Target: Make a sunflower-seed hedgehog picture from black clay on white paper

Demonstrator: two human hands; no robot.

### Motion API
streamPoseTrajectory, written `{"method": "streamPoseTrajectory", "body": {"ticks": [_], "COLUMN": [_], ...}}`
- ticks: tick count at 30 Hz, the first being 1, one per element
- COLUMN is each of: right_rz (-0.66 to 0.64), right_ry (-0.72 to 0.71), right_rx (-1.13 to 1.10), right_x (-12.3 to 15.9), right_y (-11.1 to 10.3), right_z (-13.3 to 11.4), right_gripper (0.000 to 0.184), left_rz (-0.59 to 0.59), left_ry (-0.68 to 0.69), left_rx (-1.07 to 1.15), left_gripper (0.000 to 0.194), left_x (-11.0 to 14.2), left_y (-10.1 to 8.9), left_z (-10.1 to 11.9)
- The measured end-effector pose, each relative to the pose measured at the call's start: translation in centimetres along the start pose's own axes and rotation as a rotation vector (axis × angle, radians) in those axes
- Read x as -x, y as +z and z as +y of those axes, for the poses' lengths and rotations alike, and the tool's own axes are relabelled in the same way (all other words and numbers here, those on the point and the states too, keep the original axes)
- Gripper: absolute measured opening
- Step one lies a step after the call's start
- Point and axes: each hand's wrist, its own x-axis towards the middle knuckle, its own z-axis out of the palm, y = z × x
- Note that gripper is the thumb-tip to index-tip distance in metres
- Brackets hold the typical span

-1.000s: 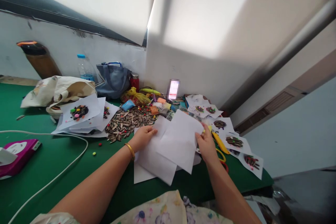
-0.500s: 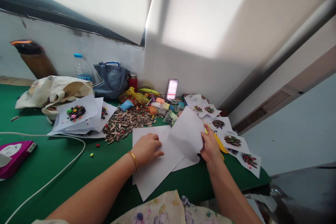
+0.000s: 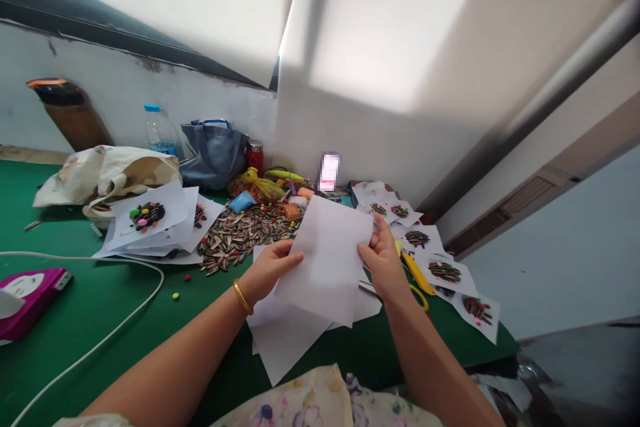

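Observation:
A blank sheet of white paper [image 3: 330, 260] is held up between my two hands, above the table. My left hand [image 3: 273, 267] pinches its left edge, thumb in front; a gold bangle is on that wrist. My right hand [image 3: 384, 257] grips the right edge, with the thumb on the front and the fingers behind. Underneath lie more white sheets [image 3: 285, 340], partly covered by the held one. Beside my right wrist, scissors [image 3: 420, 297] with yellow handles show in part, next to a yellow tool [image 3: 419, 273].
Sunflower seeds [image 3: 240, 233] are heaped left of my hands. Pictures made with seeds lie in a left stack [image 3: 150, 240] and along the right [image 3: 445, 272]. A phone [image 3: 329, 172] leans at the wall. A blue bag [image 3: 215, 153], bottle [image 3: 160, 133] and white cable [image 3: 125, 313] are leftward.
My left hand has lifted off the lower sheets and taken the left edge of the paper. My right hand has moved slightly left and up, and the paper now faces me.

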Motion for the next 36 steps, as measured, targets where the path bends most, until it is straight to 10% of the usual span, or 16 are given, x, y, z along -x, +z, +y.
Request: {"method": "streamPoseTrajectory", "body": {"ticks": [7, 16, 24, 28, 36], "right_rz": [0.031, -0.097, -0.065, -0.017, -0.218], "right_ry": [-0.170, -0.306, -0.194, -0.027, 0.181], "right_rx": [0.297, 0.484, 0.330, 0.092, -0.135], "right_x": [0.2, 2.0, 1.3, 0.4, -0.2], "right_y": [-0.7, -0.9, -1.0, -1.0, -0.2], "right_z": [-0.3, -1.0, 1.9, 2.9, 1.6], "right_gripper": [0.028, 0.017, 0.025, 0.076, 0.089], "left_rz": [0.325, 0.125, 0.305, 0.347, 0.367], "left_ry": [0.324, 0.193, 0.127, 0.141, 0.175], "left_rx": [-0.573, -0.157, -0.157, -0.163, -0.282], "left_gripper": [0.022, 0.040, 0.031, 0.029, 0.025], "left_x": [-0.5, 0.2, -0.4, -0.5, -0.8], "left_y": [-0.5, 0.4, 0.3, 0.3, -0.1], "left_z": [-0.3, 0.3, -0.4, -0.4, -1.2]}}
